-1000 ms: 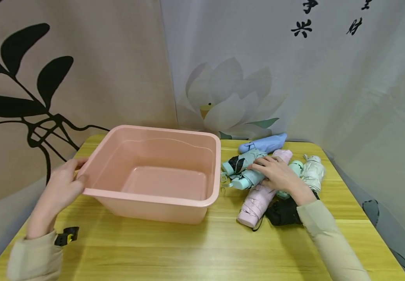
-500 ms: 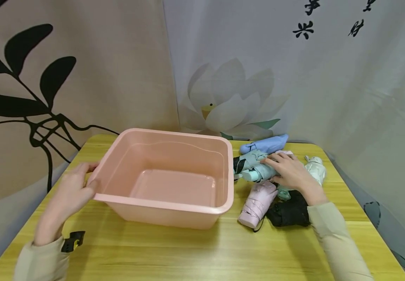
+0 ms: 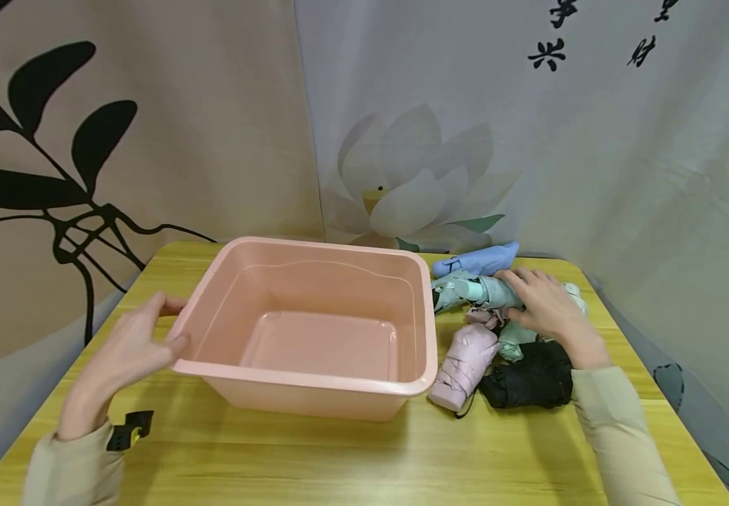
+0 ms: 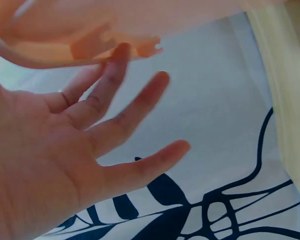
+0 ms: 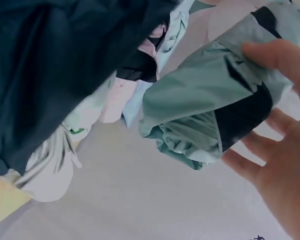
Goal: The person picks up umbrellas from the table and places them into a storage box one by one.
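A pink plastic basin (image 3: 307, 377) stands on the table. My left hand (image 3: 126, 353) is at its left rim with the thumb at the edge. In the left wrist view the fingers (image 4: 135, 117) are spread and fairly straight, some at the basin's underside. My right hand (image 3: 548, 313) holds a teal folded umbrella (image 5: 197, 92), thumb on one side and fingers on the other, above the other folded umbrellas. Around it lie a lilac umbrella (image 3: 463, 362), a black one (image 3: 532, 377), a blue one (image 3: 480, 260) and a mint green one (image 3: 515, 336).
Another teal umbrella (image 3: 445, 292) lies beside the basin's right rim. A white umbrella (image 3: 576, 295) is partly hidden behind my right hand. The wooden table (image 3: 276, 460) ends at a printed curtain (image 3: 225, 126) at the back. The black umbrella fills the right wrist view's upper left.
The basin has slid right and a little nearer, my left hand following at its rim. My right hand has moved right, lifting the teal umbrella off the lilac one.
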The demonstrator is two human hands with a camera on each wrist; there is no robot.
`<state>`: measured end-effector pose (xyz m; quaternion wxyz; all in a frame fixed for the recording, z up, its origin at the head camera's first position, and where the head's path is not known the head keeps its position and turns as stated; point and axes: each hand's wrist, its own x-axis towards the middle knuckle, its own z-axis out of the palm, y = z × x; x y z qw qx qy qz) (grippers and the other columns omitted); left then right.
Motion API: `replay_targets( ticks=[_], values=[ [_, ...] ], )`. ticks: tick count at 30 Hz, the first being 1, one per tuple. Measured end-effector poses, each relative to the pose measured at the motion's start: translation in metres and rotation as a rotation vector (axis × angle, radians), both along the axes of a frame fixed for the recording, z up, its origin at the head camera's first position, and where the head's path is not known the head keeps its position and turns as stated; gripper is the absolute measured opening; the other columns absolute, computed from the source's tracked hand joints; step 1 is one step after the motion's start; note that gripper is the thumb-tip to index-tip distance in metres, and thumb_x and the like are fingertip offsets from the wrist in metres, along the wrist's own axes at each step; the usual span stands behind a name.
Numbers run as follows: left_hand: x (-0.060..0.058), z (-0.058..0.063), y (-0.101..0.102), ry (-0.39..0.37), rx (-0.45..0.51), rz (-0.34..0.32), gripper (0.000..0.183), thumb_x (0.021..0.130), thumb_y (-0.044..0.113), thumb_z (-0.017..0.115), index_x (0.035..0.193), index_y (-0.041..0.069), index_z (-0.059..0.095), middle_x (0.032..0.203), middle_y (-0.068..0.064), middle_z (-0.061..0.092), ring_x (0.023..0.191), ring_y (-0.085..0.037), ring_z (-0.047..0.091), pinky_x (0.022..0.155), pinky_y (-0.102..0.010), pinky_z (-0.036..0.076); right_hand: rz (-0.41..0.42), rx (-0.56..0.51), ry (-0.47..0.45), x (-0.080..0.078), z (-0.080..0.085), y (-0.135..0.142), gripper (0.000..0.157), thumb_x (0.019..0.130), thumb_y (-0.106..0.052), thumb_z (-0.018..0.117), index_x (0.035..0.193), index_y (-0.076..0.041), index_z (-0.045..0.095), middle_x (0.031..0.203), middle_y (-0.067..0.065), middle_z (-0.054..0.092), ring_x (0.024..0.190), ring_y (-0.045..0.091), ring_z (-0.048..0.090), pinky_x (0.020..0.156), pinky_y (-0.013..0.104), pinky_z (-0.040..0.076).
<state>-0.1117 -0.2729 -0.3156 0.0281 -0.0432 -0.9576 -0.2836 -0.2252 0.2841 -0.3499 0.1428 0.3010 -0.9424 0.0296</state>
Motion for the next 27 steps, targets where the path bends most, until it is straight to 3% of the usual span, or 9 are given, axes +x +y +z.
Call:
replay_targets(
  ticks=[6, 11, 19, 27],
  values=[
    [-0.023, 0.005, 0.006, 0.011, -0.008, -0.009, 0.055, 0.091, 0.035, 0.050, 0.130, 0.000, 0.037, 0.130, -0.029, 0.044, 0.115, -0.046, 0.043, 0.082, -0.059, 0.040, -0.054, -0.026, -0.005, 0.000, 0.011, 0.002, 0.059, 0.074, -0.016, 0.071, 0.126, -0.005, 0.043, 0.108, 0.019, 0.054, 0.083, 0.033, 0.058, 0.064, 0.048, 0.048],
    [-0.035, 0.003, 0.011, 0.071, -0.022, -0.043, 0.048, 0.095, 0.027, 0.044, 0.135, 0.000, 0.038, 0.131, -0.030, 0.045, 0.116, -0.048, 0.043, 0.085, -0.062, 0.038, -0.095, -0.022, -0.003, -0.001, 0.020, -0.001, 0.058, 0.075, -0.020, 0.067, 0.127, -0.007, 0.043, 0.106, 0.018, 0.053, 0.076, 0.030, 0.056, 0.056, 0.046, 0.046],
    [-0.033, -0.001, 0.013, 0.099, -0.028, -0.008, 0.046, 0.096, 0.022, 0.041, 0.135, -0.002, 0.039, 0.132, -0.031, 0.043, 0.115, -0.049, 0.042, 0.087, -0.063, 0.036, -0.071, -0.057, 0.068, -0.004, 0.036, -0.010, 0.059, 0.073, -0.021, 0.070, 0.125, -0.007, 0.047, 0.106, 0.017, 0.055, 0.081, 0.032, 0.057, 0.058, 0.047, 0.047],
    [-0.029, -0.002, 0.017, 0.118, -0.044, 0.041, 0.045, 0.095, 0.020, 0.041, 0.134, -0.003, 0.041, 0.132, -0.032, 0.042, 0.116, -0.051, 0.040, 0.090, -0.064, 0.034, -0.068, -0.060, 0.084, -0.005, 0.052, -0.025, 0.060, 0.073, -0.026, 0.071, 0.126, -0.014, 0.048, 0.106, 0.013, 0.057, 0.076, 0.030, 0.060, 0.046, 0.042, 0.044]
  ],
)
